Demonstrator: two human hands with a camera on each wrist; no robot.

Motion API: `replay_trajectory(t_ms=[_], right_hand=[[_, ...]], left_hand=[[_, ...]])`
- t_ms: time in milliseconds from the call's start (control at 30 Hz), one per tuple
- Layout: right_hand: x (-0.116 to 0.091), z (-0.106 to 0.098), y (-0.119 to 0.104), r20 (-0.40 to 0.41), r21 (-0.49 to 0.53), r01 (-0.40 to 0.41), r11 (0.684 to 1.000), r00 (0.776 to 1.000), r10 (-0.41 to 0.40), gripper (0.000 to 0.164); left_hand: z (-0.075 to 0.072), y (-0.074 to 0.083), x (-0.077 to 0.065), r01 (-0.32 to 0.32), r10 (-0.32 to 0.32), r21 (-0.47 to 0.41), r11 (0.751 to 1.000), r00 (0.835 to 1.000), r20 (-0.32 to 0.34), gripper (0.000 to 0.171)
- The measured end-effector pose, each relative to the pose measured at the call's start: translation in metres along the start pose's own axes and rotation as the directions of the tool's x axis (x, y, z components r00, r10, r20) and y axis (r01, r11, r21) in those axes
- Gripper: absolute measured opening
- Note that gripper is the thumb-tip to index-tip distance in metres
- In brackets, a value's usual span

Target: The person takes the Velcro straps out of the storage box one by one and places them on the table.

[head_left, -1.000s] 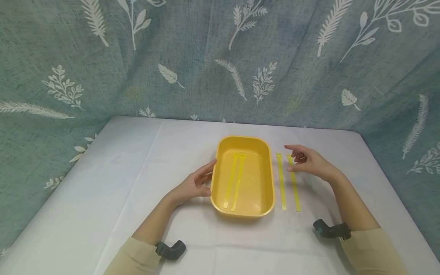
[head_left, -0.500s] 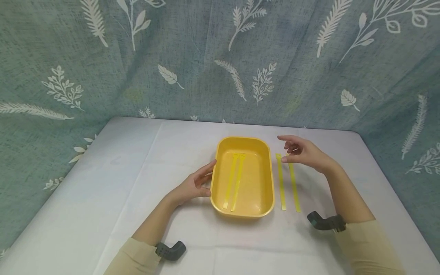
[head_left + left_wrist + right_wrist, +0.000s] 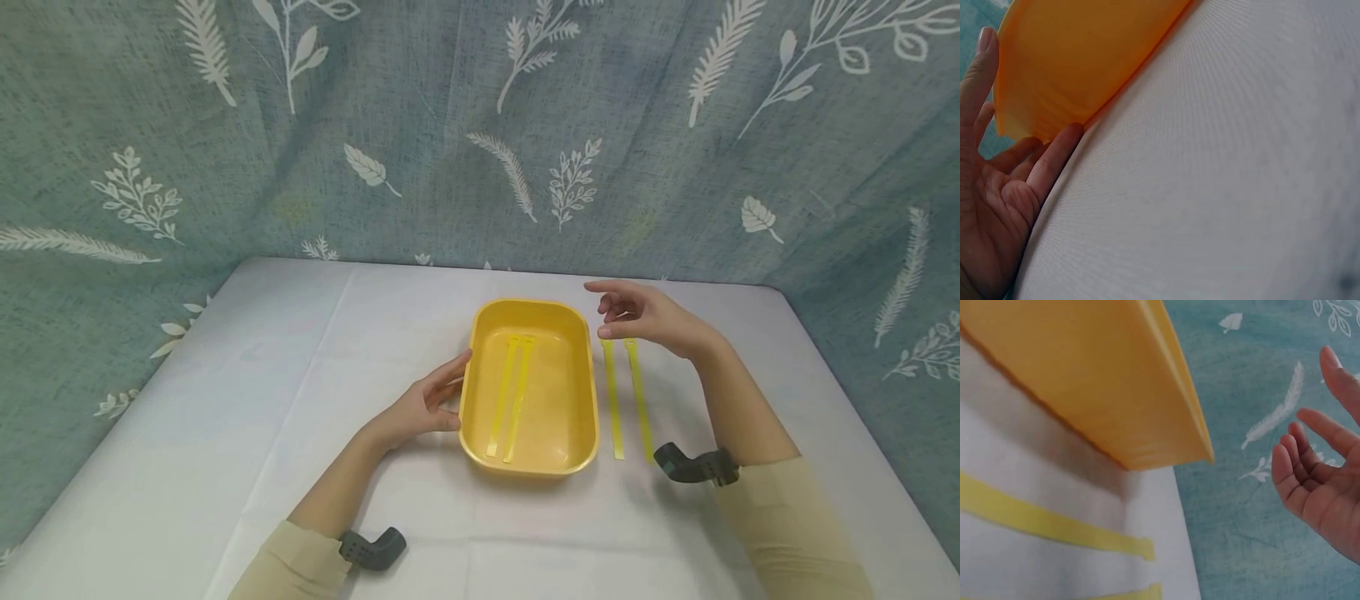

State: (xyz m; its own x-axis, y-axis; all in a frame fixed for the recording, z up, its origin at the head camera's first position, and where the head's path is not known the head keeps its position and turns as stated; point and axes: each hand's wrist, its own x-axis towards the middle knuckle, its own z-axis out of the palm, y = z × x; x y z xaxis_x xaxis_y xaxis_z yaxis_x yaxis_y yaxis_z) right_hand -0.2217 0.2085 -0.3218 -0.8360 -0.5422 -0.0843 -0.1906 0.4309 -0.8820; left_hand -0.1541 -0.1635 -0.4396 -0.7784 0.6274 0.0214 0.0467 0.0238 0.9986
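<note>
A yellow plastic bin (image 3: 558,400) stands mid-table with two thin yellow strips (image 3: 501,400) lying side by side inside. My left hand (image 3: 420,408) touches its left side, thumb near the front and fingers farther back; the left wrist view shows those fingertips against the bin's wall (image 3: 1079,69). To the right of the bin, two more yellow strips (image 3: 613,400) lie lengthwise on the table, each with a wider head at the far end. Over those heads hovers my right hand (image 3: 652,321), index finger extended, other fingers loosely bent, holding nothing. In the right wrist view one strip (image 3: 1054,522) lies below the bin.
A white cloth covers the table (image 3: 360,333). Behind it hangs a blue-green curtain (image 3: 435,167) with white leaf prints. Each forearm wears a dark wrist device, the left one (image 3: 372,548) low over the table and the right one (image 3: 697,464) near the strips' front ends.
My right hand has moved left and toward the far side, from over the outer strip to the far ends of both strips. The left hand, bin and strips stay put.
</note>
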Motion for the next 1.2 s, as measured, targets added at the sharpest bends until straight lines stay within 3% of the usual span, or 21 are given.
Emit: replay_trajectory(t_ms=[333,700,1200], right_hand=[[0.018,-0.005,-0.013,0.074,0.110,-0.036,0.993,0.997,0.028,0.064],[0.036,0.006,-0.024,0.144,0.217,-0.070,0.974,0.989,0.039,0.061],[0.072,0.047,-0.020,0.211,0.246,-0.031,0.969,0.977,-0.022,0.050]], left_hand=[[-0.001,0.000,0.002,0.003,-0.003,0.001,1.000,1.000,0.002,0.094],[0.000,0.000,0.005,0.009,-0.009,0.006,1.000,1.000,0.009,0.093],[0.002,0.000,0.002,0.025,-0.025,-0.018,1.000,1.000,-0.004,0.093]])
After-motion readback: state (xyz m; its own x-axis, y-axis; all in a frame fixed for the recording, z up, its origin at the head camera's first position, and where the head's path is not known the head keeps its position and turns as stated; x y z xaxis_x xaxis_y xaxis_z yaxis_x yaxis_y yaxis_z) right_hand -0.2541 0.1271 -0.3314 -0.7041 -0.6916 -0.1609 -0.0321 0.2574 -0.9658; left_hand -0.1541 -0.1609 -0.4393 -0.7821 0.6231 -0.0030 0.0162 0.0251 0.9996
